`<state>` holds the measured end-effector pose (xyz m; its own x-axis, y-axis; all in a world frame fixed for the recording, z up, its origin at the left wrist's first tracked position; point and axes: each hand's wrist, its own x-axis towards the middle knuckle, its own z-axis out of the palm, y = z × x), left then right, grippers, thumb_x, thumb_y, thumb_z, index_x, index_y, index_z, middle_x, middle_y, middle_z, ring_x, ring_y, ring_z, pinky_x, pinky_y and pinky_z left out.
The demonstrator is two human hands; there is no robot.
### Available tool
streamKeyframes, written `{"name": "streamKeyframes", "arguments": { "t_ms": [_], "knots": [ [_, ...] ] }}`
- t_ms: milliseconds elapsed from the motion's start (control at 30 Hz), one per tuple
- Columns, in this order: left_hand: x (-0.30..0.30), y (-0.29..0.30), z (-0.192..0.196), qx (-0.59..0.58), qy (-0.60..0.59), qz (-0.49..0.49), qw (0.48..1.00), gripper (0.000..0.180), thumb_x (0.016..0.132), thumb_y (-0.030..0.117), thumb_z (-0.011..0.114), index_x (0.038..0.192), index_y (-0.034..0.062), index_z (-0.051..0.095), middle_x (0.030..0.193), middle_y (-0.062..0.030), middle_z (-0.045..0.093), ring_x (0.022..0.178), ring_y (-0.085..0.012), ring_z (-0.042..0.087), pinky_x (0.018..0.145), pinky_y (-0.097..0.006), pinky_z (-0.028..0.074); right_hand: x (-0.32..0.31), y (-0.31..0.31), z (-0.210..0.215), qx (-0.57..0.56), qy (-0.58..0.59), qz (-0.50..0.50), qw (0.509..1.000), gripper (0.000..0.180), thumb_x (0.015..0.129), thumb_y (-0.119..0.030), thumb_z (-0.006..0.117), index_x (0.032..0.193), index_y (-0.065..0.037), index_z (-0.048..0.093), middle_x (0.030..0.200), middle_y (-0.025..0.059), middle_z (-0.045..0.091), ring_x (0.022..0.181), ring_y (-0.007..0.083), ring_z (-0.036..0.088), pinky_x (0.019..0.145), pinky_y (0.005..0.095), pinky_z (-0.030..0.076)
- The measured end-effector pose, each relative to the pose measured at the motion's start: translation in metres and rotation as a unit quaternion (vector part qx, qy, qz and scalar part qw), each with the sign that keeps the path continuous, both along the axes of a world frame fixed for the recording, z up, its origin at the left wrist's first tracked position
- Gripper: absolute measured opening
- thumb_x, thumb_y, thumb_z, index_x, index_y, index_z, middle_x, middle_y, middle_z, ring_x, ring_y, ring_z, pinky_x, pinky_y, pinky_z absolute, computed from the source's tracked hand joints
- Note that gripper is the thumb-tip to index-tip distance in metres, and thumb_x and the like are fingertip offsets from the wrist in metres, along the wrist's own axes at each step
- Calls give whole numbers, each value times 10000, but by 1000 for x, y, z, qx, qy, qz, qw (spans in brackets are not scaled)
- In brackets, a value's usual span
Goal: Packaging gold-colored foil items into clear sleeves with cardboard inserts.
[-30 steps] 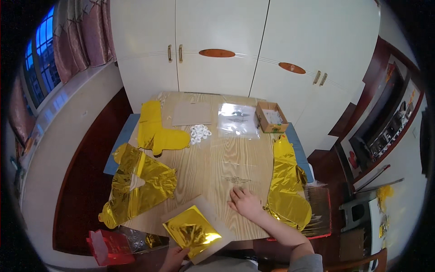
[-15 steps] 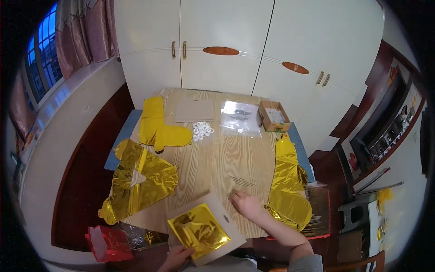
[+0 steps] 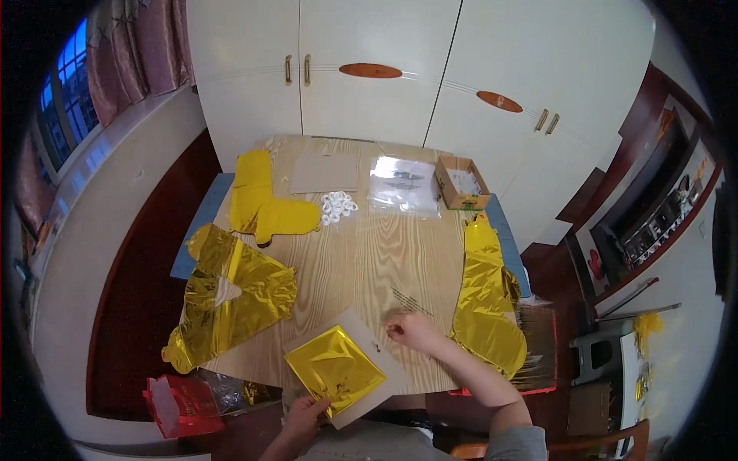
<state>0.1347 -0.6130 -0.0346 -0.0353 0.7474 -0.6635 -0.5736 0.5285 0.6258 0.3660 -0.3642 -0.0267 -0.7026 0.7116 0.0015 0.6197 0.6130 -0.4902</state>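
Two things are slanting together at the near edge of the table [image 3: 361,261]: your left hand [image 3: 306,416] is pinching the folded gold foil [image 3: 336,364] and the cardboard sheet [image 3: 393,376] beneath it, while your right hand [image 3: 413,332], fingers bent inward, is sitting beside the clear bag [image 3: 412,300], though blur is obscuring whether they are gripping it

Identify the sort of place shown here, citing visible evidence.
Probably a room in a home: pink curtains hang by a window, and tall white cabinets stand behind the wood-grained table.
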Motion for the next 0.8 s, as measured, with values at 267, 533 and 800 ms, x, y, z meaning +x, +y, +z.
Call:
{"name": "streamKeyframes", "arguments": {
  "t_ms": [267, 533, 800],
  "knots": [
    [17, 2, -14, 27, 44, -14, 999, 230, 980, 141, 557, 1080, -55, 626, 990, -109, 689, 831, -166, 674, 770, -310, 567, -7, -14, 12, 15, 46, 12, 999, 164, 801, -119, 680, 951, -52, 671, 874, 140, 671, 773, 304, 673, 712, 387, 543],
    [27, 7, -18, 37, 36, -23, 998, 257, 990, 161, 550, 1094, -63, 620, 1022, -111, 692, 866, -161, 685, 751, -307, 577, -17, -30, 22, -4, 39, -18, 999, 151, 812, -131, 644, 926, -32, 631, 850, 165, 654, 774, 345, 669, 693, 444, 543],
    [34, 12, -15, 46, -4, -14, 999, 249, 987, 142, 549, 1119, -62, 603, 1059, -132, 690, 913, -203, 697, 792, -337, 589, -32, -58, 40, 158, 21, -25, 987, 127, 793, -136, 648, 869, -49, 593, 835, 123, 616, 778, 312, 657, 638, 421, 540]
  ]
}}
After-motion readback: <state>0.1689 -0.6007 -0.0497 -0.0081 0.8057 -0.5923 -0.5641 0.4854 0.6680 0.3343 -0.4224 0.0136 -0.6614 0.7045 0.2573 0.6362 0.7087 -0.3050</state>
